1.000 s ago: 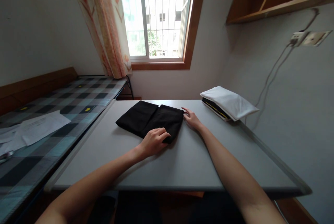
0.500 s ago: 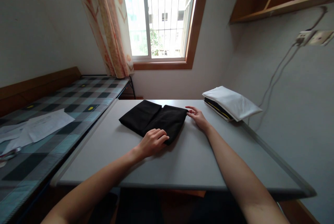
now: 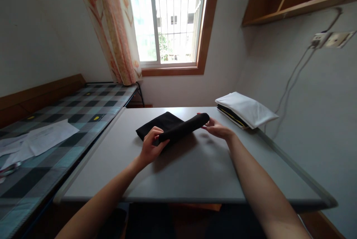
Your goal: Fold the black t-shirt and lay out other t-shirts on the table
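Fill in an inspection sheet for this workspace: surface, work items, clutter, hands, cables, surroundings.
Surface: pale table, smooth, shadowed under the cloth.
Work items: black folded cloth, near part raised, rest lying on table.
Clutter: white folded bundle at table's far right, dark and yellow layers at its edge; papers on the bed.
Hands: left hand and right hand grip opposite ends of the cloth's raised part.
Cables: thin cables hang from the wall socket; lower ends unclear.
Surroundings: checked bed left, window and curtain ahead, wooden shelf upper right.
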Demonstrator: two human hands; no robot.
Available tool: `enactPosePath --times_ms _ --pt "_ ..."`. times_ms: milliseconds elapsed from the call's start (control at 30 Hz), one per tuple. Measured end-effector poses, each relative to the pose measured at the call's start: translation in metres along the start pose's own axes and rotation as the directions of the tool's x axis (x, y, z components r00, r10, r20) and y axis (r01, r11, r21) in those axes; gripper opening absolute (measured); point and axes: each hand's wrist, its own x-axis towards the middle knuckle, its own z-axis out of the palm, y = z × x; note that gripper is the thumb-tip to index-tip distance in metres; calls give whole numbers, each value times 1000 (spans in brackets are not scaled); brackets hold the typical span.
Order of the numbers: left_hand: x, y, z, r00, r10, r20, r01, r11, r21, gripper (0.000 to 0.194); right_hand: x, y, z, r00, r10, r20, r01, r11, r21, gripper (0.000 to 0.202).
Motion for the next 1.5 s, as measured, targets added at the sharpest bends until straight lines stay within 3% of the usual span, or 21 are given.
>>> enactPosePath --times_ms 100,233,400,533,633,700,767,833,967,1033,1200,1367,1433,1500 --pt "-2 -4 -6 998 -61 -3 61 997 -54 16 3 4 4 999 7 41 -8 1000 17 74" --pt "-1 -1 -13 996 -90 -15 89 993 -74 17 5 -1 6 999 -31 -40 29 999 -44 55" --pt "14 11 -26 951 -233 -202 200 965 -171 23 0 -28 16 985 -142 -100 140 990 -25 47" --pt "34 -4 -42 844 -464 -271 402 880 -254 35 15 -39 34 983 -127 -132 132 991 26 50" --pt "41 -40 -53 709 -690 -148 635 715 -293 52 43 -26 46 982 26 -186 -41 996 -75 41" --pt "39 -68 -58 589 -807 -37 787 583 -204 59 61 -11 51 962 132 -237 -186 957 -221 33" --pt "34 -91 -59 515 -857 20 853 511 -103 56 73 3 53 943 173 -284 -275 885 -375 26" --pt "30 -105 -58 521 -853 24 853 518 -68 54 79 14 53 939 153 -309 -289 837 -465 24" --pt "31 -111 -56 645 -764 -4 763 644 -52 49 76 23 51 943 95 -319 -225 887 -403 25" --pt "31 -109 -54 654 -756 -30 756 655 -27 46 73 22 51 941 96 -326 -214 912 -350 28" --pt "26 -98 -48 525 -849 -59 850 527 -14 47 62 9 47 923 210 -323 -340 838 -427 35" --pt "26 -76 -55 363 -929 71 931 365 13 58 42 -7 37 899 382 -215 -438 779 -447 40" --pt "27 -69 -60 352 -924 147 934 357 11 66 35 -9 36 885 425 -189 -463 769 -440 48" --pt "27 -64 -62 378 -892 246 922 386 -18 74 31 -11 36 893 421 -159 -447 791 -418 58"
